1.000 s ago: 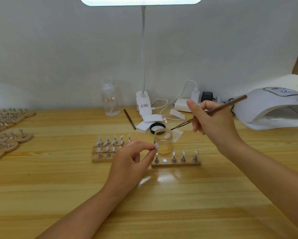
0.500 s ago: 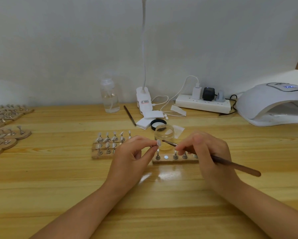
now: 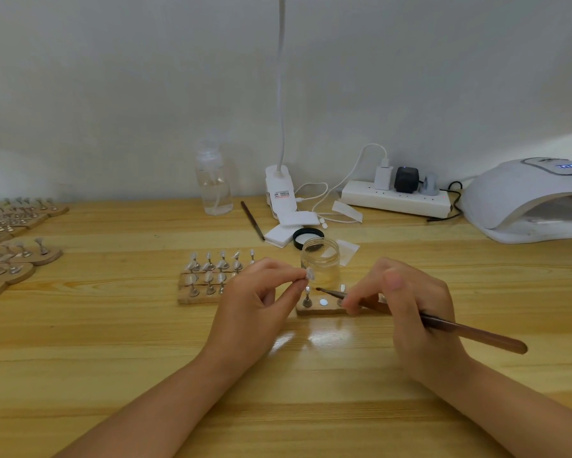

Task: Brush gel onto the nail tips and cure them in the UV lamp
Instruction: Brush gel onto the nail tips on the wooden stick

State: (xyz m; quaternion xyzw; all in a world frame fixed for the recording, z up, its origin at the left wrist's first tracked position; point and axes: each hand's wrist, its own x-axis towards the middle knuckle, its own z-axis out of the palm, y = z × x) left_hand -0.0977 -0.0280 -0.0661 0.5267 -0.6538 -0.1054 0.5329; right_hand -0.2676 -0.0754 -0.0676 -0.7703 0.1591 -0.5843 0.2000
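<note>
Lowered from above the open gel jar [image 3: 320, 263], the right hand [image 3: 407, 302] now grips the gel brush [image 3: 423, 320] with its handle running back to the right and bristles pointing left, just beside the nail tip [image 3: 310, 274] pinched in the left hand [image 3: 254, 302] above the bench [image 3: 112, 342].

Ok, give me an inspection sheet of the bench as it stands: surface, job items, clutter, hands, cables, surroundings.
Surface: light wooden table, glare patch near centre.
Job's things: clear glass gel jar, lid off; small wooden stand with one empty magnet spot; white domed UV lamp, display lit.
Clutter: clear plastic pump bottle, spare brown brush, white pads, black lid.
Hands: left hand pinches pale nail tip; right hand holds long brown brush.
Cables: white lead into white power strip.
Surroundings: white wall.
</note>
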